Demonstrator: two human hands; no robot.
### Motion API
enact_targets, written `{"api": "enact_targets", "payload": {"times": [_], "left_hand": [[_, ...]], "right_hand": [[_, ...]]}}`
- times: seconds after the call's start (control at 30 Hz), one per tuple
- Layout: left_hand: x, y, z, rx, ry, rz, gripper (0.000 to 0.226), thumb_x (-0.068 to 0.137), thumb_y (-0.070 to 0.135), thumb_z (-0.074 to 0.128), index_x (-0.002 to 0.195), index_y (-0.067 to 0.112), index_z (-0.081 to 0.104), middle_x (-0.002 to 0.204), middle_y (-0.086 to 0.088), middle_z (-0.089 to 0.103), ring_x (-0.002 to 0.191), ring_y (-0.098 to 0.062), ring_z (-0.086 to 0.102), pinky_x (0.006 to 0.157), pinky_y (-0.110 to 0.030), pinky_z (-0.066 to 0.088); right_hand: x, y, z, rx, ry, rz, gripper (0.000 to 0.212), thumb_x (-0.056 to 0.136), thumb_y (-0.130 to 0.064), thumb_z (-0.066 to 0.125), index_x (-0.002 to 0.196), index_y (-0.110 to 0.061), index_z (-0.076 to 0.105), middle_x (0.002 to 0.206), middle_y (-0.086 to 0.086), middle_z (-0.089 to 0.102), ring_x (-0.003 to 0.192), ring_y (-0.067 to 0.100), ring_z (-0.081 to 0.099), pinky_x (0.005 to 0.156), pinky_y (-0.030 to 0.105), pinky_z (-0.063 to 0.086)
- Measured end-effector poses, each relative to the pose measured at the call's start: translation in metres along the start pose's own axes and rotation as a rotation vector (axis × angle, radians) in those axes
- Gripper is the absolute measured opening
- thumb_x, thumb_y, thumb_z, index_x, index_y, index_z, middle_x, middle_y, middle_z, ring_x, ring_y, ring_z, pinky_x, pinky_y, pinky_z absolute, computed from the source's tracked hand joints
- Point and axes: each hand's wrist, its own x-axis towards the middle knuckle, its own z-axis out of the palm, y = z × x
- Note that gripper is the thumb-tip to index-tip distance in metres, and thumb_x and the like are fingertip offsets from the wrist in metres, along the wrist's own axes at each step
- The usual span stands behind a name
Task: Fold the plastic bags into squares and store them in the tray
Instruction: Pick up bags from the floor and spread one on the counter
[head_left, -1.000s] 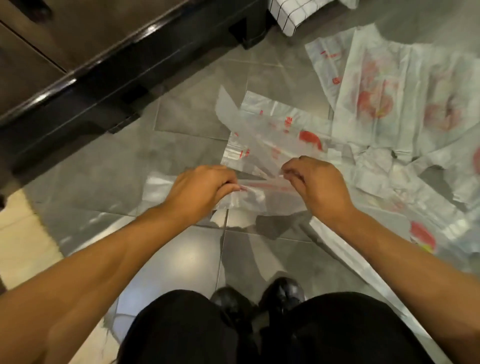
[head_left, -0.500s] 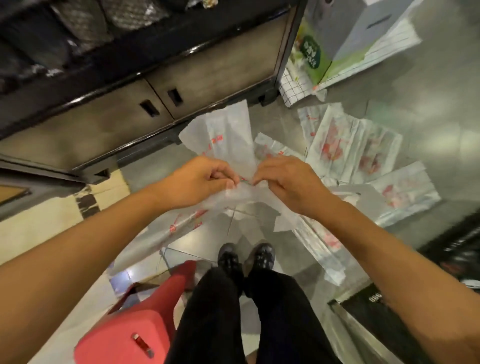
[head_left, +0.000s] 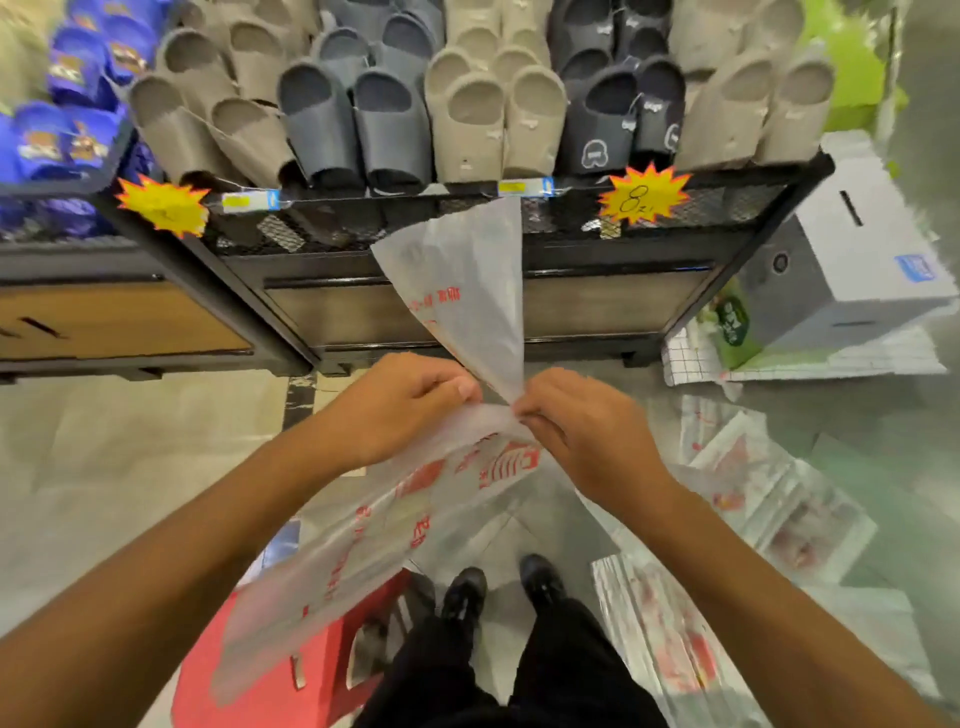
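Yellow starburst price tag (head_left: 643, 200) on the shelf reads "8"

Rows of beige and grey slide sandals (head_left: 467, 104) fill a black mesh shelf (head_left: 727, 208) carrying yellow starburst price tags (head_left: 643, 196). A red plastic stool (head_left: 270, 691) stands on the tiled floor (head_left: 130, 467); a white cardboard box (head_left: 852, 260) sits at right.

The tiled floor (head_left: 130, 467) carries flattened plastic bags (head_left: 769, 499) right of the black shoes (head_left: 498, 587), a red stool (head_left: 291, 670) left of them, and a black display rack (head_left: 415, 312) beyond.
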Motion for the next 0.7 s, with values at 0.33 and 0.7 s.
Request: {"api": "enact_targets", "payload": {"times": [0.33, 0.7], "left_hand": [[-0.131, 0.032, 0.022, 0.648, 0.208, -0.355, 0.034, 0.101, 0.048, 0.037, 0.109, 0.031, 0.066, 0.101, 0.009, 0.07, 0.081, -0.012, 0.063, 0.068, -0.034, 0.055], [-0.28, 0.026, 0.103, 0.666, 0.568, -0.612, 0.031, 0.094, 0.038, 0.048, 0.09, 0.027, 0.077, 0.127, -0.005, 0.064, 0.113, -0.03, 0.06, 0.084, -0.039, 0.046]], "right_hand": [[0.053, -0.046, 0.021, 0.148, -0.341, -0.505, 0.021, 0.092, -0.028, 0.053, 0.081, -0.02, 0.069, 0.079, -0.005, 0.068, 0.066, 0.016, 0.062, 0.06, 0.025, 0.048], [0.029, -0.161, 0.075, 0.216, -0.681, -0.989, 0.027, 0.07, -0.012, 0.089, 0.091, -0.021, 0.075, 0.087, -0.001, 0.069, 0.076, 0.024, 0.068, 0.061, 0.039, 0.06]]}}
